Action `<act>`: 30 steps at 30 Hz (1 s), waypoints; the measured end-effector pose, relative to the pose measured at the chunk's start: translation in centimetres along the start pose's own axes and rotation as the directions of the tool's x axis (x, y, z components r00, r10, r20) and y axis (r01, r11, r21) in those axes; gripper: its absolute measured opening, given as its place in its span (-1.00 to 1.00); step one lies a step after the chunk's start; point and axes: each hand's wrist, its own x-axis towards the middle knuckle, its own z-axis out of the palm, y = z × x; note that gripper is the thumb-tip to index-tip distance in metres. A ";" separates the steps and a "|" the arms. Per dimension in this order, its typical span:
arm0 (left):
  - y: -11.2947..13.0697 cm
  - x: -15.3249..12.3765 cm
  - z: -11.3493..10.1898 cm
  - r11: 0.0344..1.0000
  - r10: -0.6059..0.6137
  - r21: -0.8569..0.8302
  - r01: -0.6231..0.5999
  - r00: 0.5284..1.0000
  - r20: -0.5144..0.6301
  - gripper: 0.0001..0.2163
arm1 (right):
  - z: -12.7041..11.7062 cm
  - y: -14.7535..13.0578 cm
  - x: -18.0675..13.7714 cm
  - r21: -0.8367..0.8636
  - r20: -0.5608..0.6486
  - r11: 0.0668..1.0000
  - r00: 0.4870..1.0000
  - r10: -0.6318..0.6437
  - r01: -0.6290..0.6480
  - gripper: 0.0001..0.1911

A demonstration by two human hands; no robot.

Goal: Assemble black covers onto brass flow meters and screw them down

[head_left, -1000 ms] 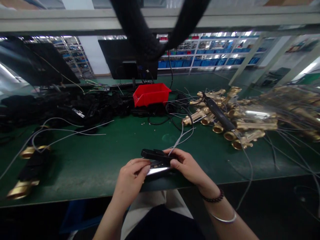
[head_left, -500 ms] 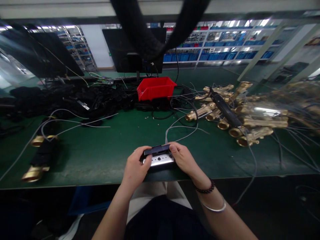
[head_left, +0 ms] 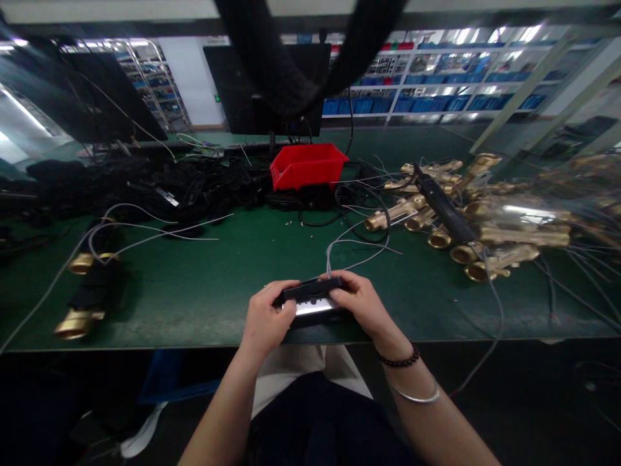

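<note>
At the front edge of the green bench, a black housing (head_left: 310, 288) with a silver metal plate (head_left: 315, 307) is held between my hands. My left hand (head_left: 268, 318) is closed around its left end, the thumb pressing near the plate. On the other end, my right hand (head_left: 363, 304) grips with its thumb on the plate's side. Grey wires (head_left: 330, 255) run out from behind the housing onto the bench. The underside of the housing is hidden.
Beyond my hands stands a red bin (head_left: 310, 166). Many brass valve bodies (head_left: 504, 262) with wires are heaped at right, a black bar (head_left: 446, 208) across them. Black parts (head_left: 194, 184) lie piled at back left. Another brass and black assembly (head_left: 90, 291) lies at left.
My right thumb has moved from the top of the black housing down to the side of the silver plate. Both hands still hold the housing; the view has shifted slightly.
</note>
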 end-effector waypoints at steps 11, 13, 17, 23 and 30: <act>-0.7 -0.8 1.0 0.995 0.080 -0.041 -0.087 0.983 -0.167 -0.73 | 0.3 0.5 -0.2 -0.052 -0.075 0.997 0.996 -0.055 0.051 -0.75; -0.7 -0.8 1.0 0.995 0.077 -0.042 -0.085 0.982 -0.175 -0.72 | 0.1 0.4 -0.4 -0.003 -0.043 0.997 0.996 -0.075 0.075 -0.72; -0.5 -0.4 0.9 0.999 0.019 -0.030 -0.025 0.985 -0.169 -0.71 | -0.4 0.5 -0.7 0.118 -0.032 0.986 0.992 -0.119 0.122 -0.67; -0.3 0.7 0.9 0.993 -0.115 -0.041 0.110 0.985 -0.126 -0.71 | -0.1 1.4 0.1 0.171 -0.133 0.977 0.985 -0.106 0.129 -0.75; -0.7 1.0 1.1 0.992 -0.119 -0.069 0.110 0.983 -0.140 -0.71 | 0.3 1.6 0.4 0.110 -0.168 0.979 0.974 -0.152 0.172 -0.81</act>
